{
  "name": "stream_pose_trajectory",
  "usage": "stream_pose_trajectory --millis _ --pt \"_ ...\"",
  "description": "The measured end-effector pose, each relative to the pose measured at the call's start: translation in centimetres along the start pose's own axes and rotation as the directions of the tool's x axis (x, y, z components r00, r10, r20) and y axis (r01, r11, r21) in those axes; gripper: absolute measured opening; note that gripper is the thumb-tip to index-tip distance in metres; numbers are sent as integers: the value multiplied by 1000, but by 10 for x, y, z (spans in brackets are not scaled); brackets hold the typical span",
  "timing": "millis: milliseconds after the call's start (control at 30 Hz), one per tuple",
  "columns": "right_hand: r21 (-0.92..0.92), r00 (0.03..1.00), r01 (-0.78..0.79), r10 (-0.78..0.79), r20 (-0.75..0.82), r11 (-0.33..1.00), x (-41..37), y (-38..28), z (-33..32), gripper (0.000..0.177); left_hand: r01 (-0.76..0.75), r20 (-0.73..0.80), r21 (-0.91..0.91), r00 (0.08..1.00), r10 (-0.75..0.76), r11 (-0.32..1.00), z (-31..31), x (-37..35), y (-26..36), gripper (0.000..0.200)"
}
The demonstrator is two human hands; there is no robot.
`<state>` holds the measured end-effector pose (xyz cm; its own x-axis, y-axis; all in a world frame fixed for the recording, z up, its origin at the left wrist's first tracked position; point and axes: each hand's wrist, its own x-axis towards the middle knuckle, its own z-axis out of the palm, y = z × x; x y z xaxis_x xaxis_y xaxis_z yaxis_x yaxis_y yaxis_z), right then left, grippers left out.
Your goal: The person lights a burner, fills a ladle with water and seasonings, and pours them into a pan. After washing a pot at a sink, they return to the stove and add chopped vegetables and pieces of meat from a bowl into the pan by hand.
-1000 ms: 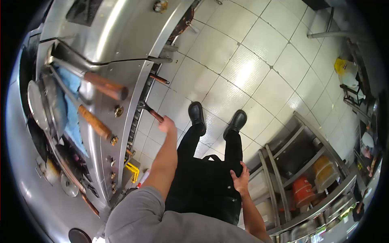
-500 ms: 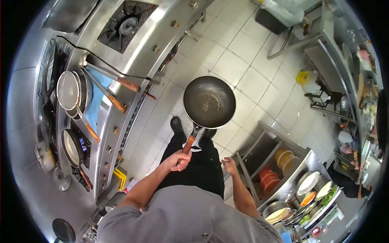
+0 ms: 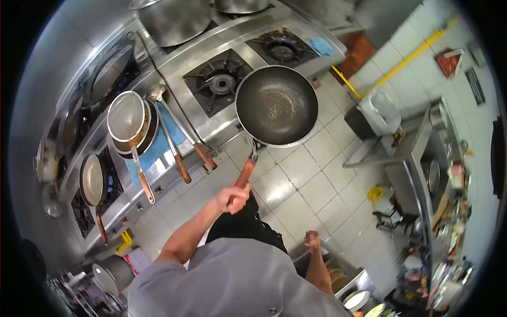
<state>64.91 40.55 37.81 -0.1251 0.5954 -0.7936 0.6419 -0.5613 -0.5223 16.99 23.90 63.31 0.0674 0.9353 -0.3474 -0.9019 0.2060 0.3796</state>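
My left hand [image 3: 233, 199] is closed around the wooden handle of a dark frying pan [image 3: 277, 108]. The pan is held out in front of me, beside the stove's front edge, and overlaps the stove in view. Pale streaks mark the middle of its dark inside. On the other side, my right hand [image 3: 312, 239] hangs low over the floor with its fingers curled in, and nothing shows in it.
Left of the pan is a burner grate [image 3: 222, 83]. A mesh strainer [image 3: 125, 117] rests over another pan, near long-handled ladles and a blue cloth [image 3: 179, 129]. A smaller pan [image 3: 93, 179] sits on a left burner. A bin [image 3: 377, 113] and metal shelving [image 3: 422, 174] stand right.
The view has turned and moved toward the stove, showing more burners and big pots. The frying pan, in my left hand, is now at the stove's edge instead of over the floor.
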Motion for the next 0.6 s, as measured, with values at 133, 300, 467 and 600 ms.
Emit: stream_pose_trajectory --millis 133,300,467,600 --pt "59 993 89 -93 67 994 20 -92 25 29 -187 50 -215 978 203 958 -25 22 61 13" --pt "-136 972 124 -92 217 983 40 -180 73 27 -357 -30 -292 931 364 887 -65 51 135 15" --pt "-481 895 341 -123 429 808 96 -229 94 23 -453 -52 -382 881 471 806 -61 81 161 18" --pt "-623 870 375 -28 493 687 147 -294 110 23 -449 -101 -399 888 449 799 -49 119 143 20"
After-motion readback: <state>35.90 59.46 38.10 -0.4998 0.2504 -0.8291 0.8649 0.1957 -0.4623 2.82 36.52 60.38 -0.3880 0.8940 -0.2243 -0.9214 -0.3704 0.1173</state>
